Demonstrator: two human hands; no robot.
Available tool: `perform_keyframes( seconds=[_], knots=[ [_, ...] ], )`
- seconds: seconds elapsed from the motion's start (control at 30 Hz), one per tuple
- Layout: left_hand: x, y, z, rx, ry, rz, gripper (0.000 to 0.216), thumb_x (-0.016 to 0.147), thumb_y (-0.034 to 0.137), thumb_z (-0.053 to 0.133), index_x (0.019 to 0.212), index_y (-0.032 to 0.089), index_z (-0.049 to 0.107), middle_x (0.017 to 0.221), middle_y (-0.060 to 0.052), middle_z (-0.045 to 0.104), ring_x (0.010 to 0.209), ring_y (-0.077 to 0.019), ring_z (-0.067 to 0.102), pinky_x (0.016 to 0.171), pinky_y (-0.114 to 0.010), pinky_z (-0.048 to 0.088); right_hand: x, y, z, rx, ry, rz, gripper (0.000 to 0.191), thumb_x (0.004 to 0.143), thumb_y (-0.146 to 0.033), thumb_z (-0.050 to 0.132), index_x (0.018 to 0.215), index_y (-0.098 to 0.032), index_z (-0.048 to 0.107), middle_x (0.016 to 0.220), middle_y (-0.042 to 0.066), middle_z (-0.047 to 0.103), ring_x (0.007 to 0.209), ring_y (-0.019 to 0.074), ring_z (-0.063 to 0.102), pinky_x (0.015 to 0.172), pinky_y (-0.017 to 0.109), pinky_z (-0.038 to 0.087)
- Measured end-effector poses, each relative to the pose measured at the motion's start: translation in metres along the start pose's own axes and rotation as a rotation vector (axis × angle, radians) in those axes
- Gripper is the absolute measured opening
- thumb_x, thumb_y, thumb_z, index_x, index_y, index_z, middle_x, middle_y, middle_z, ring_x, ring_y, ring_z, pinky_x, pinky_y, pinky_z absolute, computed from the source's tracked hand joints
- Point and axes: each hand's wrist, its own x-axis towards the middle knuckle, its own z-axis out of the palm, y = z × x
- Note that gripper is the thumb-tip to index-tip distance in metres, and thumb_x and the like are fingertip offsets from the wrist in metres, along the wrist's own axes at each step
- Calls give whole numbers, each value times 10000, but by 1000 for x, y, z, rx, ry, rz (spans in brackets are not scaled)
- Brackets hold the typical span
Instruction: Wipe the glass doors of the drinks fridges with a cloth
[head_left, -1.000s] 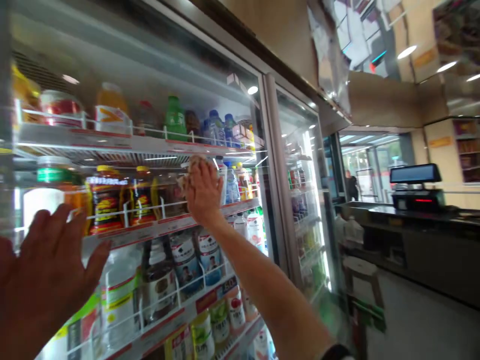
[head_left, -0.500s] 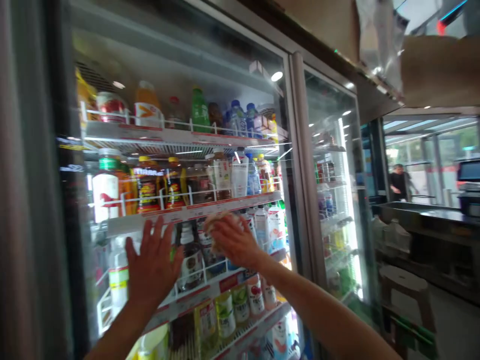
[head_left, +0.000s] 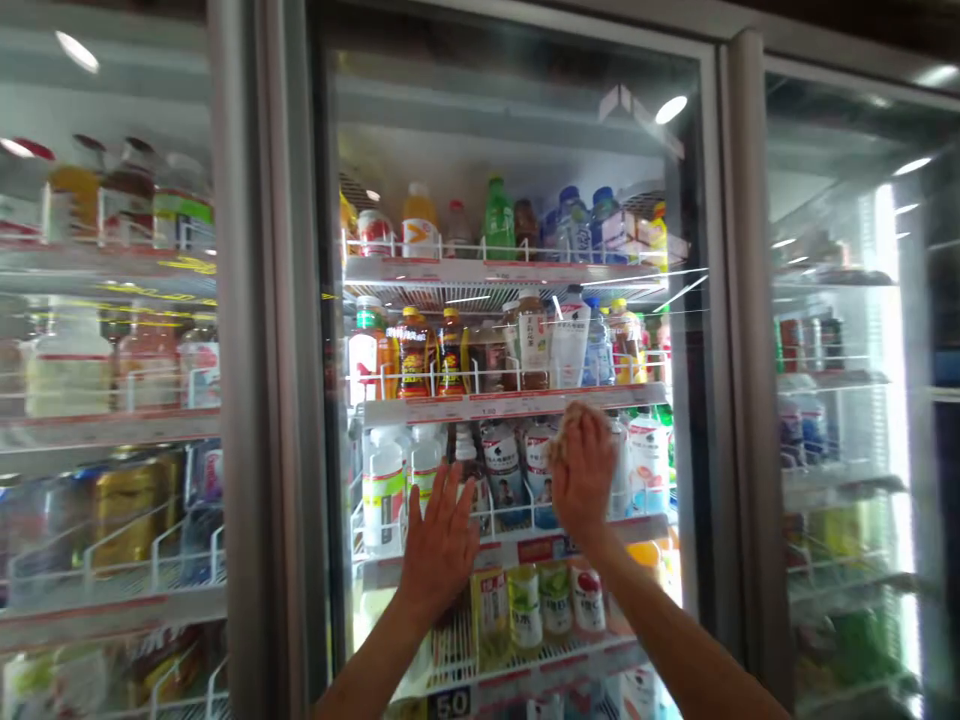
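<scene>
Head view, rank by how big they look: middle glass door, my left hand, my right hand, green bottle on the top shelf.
1. glass door
2. left hand and right hand on its cloth, too alike to rank
3. green bottle, though it stands farther back

Just one view here, worn on the head, facing straight into the glass door (head_left: 510, 150) of a drinks cooler, about level with its middle shelf (head_left: 510, 405). It sits close, within arm's reach: left hand (head_left: 439, 545) and right hand (head_left: 583, 470) come up from the bottom edge. The neighbouring doors (head_left: 112, 350) run off both sides.
</scene>
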Motion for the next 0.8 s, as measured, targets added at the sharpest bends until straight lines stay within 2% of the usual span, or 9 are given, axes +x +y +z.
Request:
perform_keyframes(
  seconds=[0.1, 0.13, 0.3, 0.33, 0.47, 0.5, 0.63, 0.67, 0.8],
  knots=[
    [-16, 1, -4, 11, -30, 25, 465, 838, 231, 459, 1292, 130, 444, 1344, -141, 478, 1392, -199, 135, 1154, -429, 72, -22, -15, -3, 145, -218, -343, 562, 836, -183, 425, 1387, -258, 345, 1341, 53, 495, 1370, 196, 251, 1146, 465, 145],
    [-21, 0, -6, 8, -35, 36, 443, 838, 229, 458, 1269, 128, 466, 1333, -140, 491, 1392, -200, 141, 1154, -428, 81, -26, -13, -5, 142, -235, -371, 555, 836, -186, 434, 1379, -269, 357, 1329, 45, 508, 1367, 194, 261, 1148, 465, 137],
    [-51, -10, -18, 3, -64, 6, 430, 839, 249, 476, 1255, 141, 479, 1336, -125, 495, 1388, -201, 184, 1149, -408, 128, -38, 7, -12, -86, 47, 66, 610, 860, -178, 429, 1436, -186, 227, 1444, 151, 330, 1383, 274, 197, 1058, 548, 248],
    [-57, -12, -20, 13, -75, -10, 441, 839, 253, 475, 1267, 143, 467, 1347, -119, 485, 1388, -202, 187, 1147, -406, 138, -43, 4, -13, -64, 10, 42, 613, 863, -182, 430, 1438, -185, 220, 1449, 149, 321, 1383, 275, 198, 1058, 536, 255],
    [-77, -20, -33, 59, -125, -26, 431, 846, 257, 467, 1268, 175, 463, 1354, -85, 484, 1381, -204, 213, 1140, -411, 165, -61, -20, -13, 180, -279, -337, 564, 880, -230, 439, 1417, -274, 273, 1379, 53, 454, 1359, 203, 277, 1125, 463, 164],
    [-80, -23, -37, 73, -143, -28, 421, 845, 245, 463, 1260, 177, 470, 1354, -82, 484, 1380, -205, 219, 1137, -413, 174, -61, -25, -11, 185, -259, -324, 561, 878, -238, 448, 1412, -285, 283, 1377, 48, 457, 1354, 205, 288, 1126, 470, 157],
    [-87, -38, -61, 113, -178, -46, 449, 820, 158, 444, 1269, 138, 448, 1361, -108, 470, 1383, -217, 209, 1102, -412, 252, -57, -56, 7, 47, -57, -37, 590, 853, -231, 491, 1412, -202, 302, 1446, 125, 333, 1377, 285, 214, 1092, 538, 184],
    [-89, -42, -68, 109, -177, -45, 464, 813, 140, 440, 1276, 129, 435, 1361, -115, 467, 1383, -221, 210, 1095, -412, 266, -59, -70, 11, 77, -87, -85, 562, 856, -228, 479, 1397, -191, 332, 1444, 120, 338, 1383, 275, 196, 1101, 530, 169],
    [-103, -65, -98, 75, -174, -65, 508, 800, 100, 421, 1306, 127, 392, 1366, -123, 456, 1375, -227, 232, 1097, -431, 269, -63, -128, 24, 331, -336, -592, 393, 875, -197, 413, 1251, -249, 515, 1368, 3, 469, 1387, 158, 194, 1156, 428, 76]
  ],
)
